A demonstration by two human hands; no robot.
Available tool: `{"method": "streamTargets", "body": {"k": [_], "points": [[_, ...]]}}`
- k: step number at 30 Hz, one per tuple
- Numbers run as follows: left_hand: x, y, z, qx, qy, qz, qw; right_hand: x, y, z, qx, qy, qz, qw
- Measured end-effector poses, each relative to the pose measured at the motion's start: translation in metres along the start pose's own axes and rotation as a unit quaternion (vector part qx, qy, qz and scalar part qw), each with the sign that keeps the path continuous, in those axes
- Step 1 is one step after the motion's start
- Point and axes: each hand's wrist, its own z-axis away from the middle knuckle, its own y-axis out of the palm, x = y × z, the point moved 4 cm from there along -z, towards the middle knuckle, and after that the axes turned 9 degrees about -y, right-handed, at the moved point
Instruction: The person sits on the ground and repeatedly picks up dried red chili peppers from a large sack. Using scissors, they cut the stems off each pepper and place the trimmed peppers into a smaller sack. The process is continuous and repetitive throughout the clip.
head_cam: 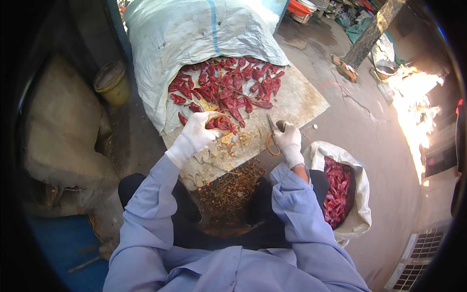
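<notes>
My left hand (200, 129), in a white knit glove, is closed around several dried red chilli peppers (223, 124) above the near part of a board (303, 96). In my right hand (288, 137), also gloved, is a pair of scissors (270, 124) with orange handles (273, 145); the blades point away from me. Whether the blades are apart is hard to see. Beyond my hands, a heap of dried red chillies (226, 82) spills from the mouth of a large white woven sack (175, 36). Yellow seeds (227, 138) and cut stems (199, 160) are scattered on the board.
Cut stems (230, 189) are piled on the ground between my feet. By my right knee stands a white sack (361, 215) holding red chilli pieces (337, 193). A yellowish bucket (113, 84) is at left. A tree trunk (372, 34) rises at upper right.
</notes>
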Motion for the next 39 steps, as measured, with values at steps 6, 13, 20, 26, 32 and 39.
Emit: {"method": "streamTargets", "body": {"k": [6, 13, 20, 26, 32, 39], "points": [[-0.007, -0.003, -0.001, -0.027, 0.008, -0.038, 0.999, -0.028, 0.021, 0.010, 0.088, 0.058, 0.144, 0.984], [-0.010, -0.010, -0.001, -0.055, 0.046, -0.011, 0.997, -0.035, 0.021, 0.017, 0.113, 0.122, 0.108, 0.980], [-0.015, -0.019, 0.004, -0.070, 0.068, -0.029, 0.995, -0.050, 0.056, 0.026, 0.081, 0.186, -0.206, 0.957], [-0.010, -0.026, 0.004, -0.091, 0.059, 0.012, 0.994, 0.025, 0.046, 0.030, 0.098, -0.008, -0.400, 0.911], [-0.004, -0.031, 0.004, -0.107, 0.044, 0.039, 0.992, 0.093, 0.034, 0.047, 0.174, -0.064, -0.514, 0.838], [-0.008, -0.030, 0.003, -0.118, 0.043, 0.011, 0.992, 0.104, 0.034, 0.048, 0.145, -0.118, -0.408, 0.893]]}}
